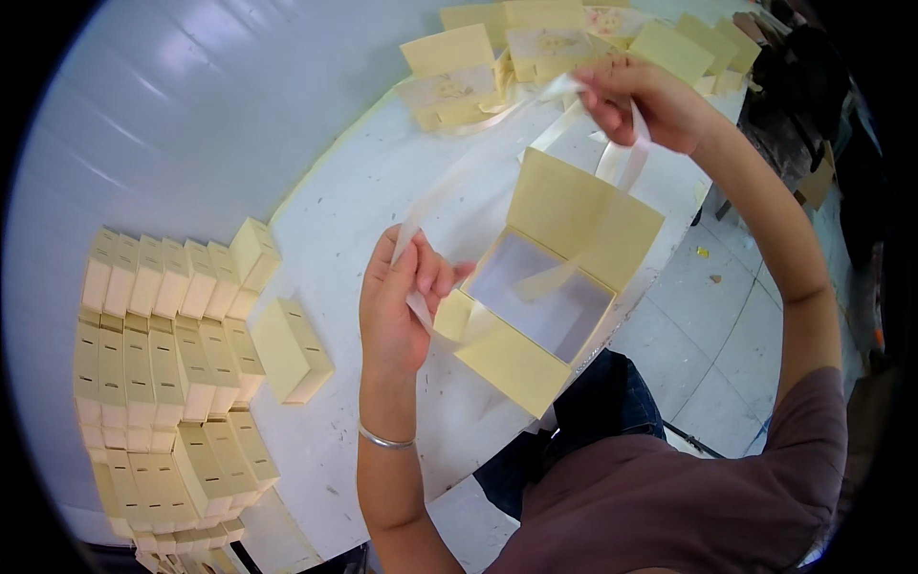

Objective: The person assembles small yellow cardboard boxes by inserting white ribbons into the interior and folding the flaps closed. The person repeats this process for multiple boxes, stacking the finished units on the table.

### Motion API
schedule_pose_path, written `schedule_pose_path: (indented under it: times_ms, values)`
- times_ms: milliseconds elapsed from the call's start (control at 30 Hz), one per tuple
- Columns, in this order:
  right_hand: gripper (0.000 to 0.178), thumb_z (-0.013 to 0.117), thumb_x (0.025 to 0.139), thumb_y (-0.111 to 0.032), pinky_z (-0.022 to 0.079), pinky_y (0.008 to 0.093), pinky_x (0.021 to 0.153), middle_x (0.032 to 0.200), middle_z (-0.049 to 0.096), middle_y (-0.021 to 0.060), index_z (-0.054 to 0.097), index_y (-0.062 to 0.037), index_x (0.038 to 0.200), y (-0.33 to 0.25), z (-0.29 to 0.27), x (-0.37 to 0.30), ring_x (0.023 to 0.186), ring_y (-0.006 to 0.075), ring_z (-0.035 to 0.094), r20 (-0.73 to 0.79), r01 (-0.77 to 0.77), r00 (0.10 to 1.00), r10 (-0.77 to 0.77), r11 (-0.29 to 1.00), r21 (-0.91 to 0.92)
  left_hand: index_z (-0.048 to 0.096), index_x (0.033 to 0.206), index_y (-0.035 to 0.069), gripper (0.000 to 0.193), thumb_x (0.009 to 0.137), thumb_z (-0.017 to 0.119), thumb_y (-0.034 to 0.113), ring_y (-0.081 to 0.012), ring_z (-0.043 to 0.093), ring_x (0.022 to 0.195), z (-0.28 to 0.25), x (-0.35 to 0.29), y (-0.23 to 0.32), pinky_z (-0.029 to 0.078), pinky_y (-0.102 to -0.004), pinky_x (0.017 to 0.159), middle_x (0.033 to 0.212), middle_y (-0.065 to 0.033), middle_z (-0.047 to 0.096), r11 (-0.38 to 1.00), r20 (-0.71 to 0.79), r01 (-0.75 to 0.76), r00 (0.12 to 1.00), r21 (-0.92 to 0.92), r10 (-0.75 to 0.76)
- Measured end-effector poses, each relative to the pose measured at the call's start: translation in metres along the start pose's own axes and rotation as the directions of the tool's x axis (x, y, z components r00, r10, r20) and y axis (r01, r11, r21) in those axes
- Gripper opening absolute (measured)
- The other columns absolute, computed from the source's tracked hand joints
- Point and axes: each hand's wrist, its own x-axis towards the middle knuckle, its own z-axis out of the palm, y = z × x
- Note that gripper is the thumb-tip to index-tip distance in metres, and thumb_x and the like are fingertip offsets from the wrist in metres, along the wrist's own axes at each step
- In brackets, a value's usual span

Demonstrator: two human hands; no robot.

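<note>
An open cream gift box (588, 209) stands near the table's right edge, its lid raised and a flap folded out toward me. Its pale inside shows nothing in it apart from part of a ribbon crossing over. A sheer white ribbon (448, 184) stretches above the box from one hand to the other. My left hand (402, 298), beside the box's left side, is closed on one part of it. Up beyond the lid, my right hand (648, 100) pinches another part, with a length hanging down behind the lid.
Rows of closed cream boxes (196, 368) are stacked at the left of the white table (359, 206). A pair of boxes (292, 352) stands just beside them. Several open boxes (459, 81) line the far edge. Tiled floor (717, 306) lies to the right.
</note>
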Motion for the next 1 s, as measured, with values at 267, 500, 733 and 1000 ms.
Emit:
schedule_pose_path:
  times_ms: [267, 500, 733, 1000]
  values:
    - [0.027, 0.045, 0.091, -0.028, 0.040, 0.0181, 0.048, 0.063, 0.052, 0.0011, 0.053, -0.0025, 0.094, -0.029, -0.088, -0.012, 0.052, 0.0063, 0.049, 0.110, 0.141, 0.983, -0.148, 0.987, 0.071, 0.053, 0.097, 0.001, 0.030, 0.094, 0.038, 0.026, -0.0040, 0.025, 0.051, -0.004, 0.005, 0.017, 0.027, -0.0191, 0.048, 0.060, 0.0050, 0.032, 0.919, -0.181, 0.126, 0.982, 0.373, -0.062]
    - [0.055, 0.062, 0.074, -0.005, 0.043, 0.0337, 0.085, 0.125, 0.043, 0.0136, 0.043, -0.0082, 0.125, 0.004, 0.076, -0.003, 0.106, 0.0301, 0.050, 0.494, 0.524, 0.623, -0.606, -0.145, -0.839, 0.054, 0.099, 0.002, 0.024, 0.090, 0.044, 0.022, -0.0033, 0.026, 0.051, 0.029, 0.032, 0.024, 0.022, -0.0185, 0.044, 0.065, 0.0032, 0.041, 0.705, 0.006, 0.393, 0.871, 0.590, -0.491]
    - [0.029, 0.058, 0.079, -0.008, 0.045, 0.0338, 0.070, 0.098, 0.057, 0.0149, 0.053, -0.0034, 0.107, 0.028, 0.068, 0.006, 0.081, 0.0291, 0.056, 0.302, 0.257, 0.953, 0.018, 0.480, -0.839, 0.059, 0.097, 0.001, 0.024, 0.090, 0.046, 0.020, -0.0040, 0.037, 0.055, 0.013, 0.032, 0.022, 0.034, -0.0191, 0.051, 0.070, -0.0001, 0.054, 0.707, 0.093, 0.357, 0.854, 0.610, -0.512]
    - [0.016, 0.056, 0.079, -0.009, 0.044, 0.0344, 0.071, 0.079, 0.059, 0.0189, 0.059, 0.0040, 0.087, 0.037, 0.085, 0.015, 0.075, 0.0302, 0.056, 0.302, 0.259, 0.951, -0.062, 0.691, -0.675, 0.061, 0.083, -0.002, 0.020, 0.087, 0.051, 0.015, -0.0060, 0.046, 0.059, 0.024, 0.017, 0.012, 0.039, -0.0200, 0.057, 0.066, -0.0017, 0.057, 0.552, -0.053, 0.175, 0.972, 0.815, -0.229]
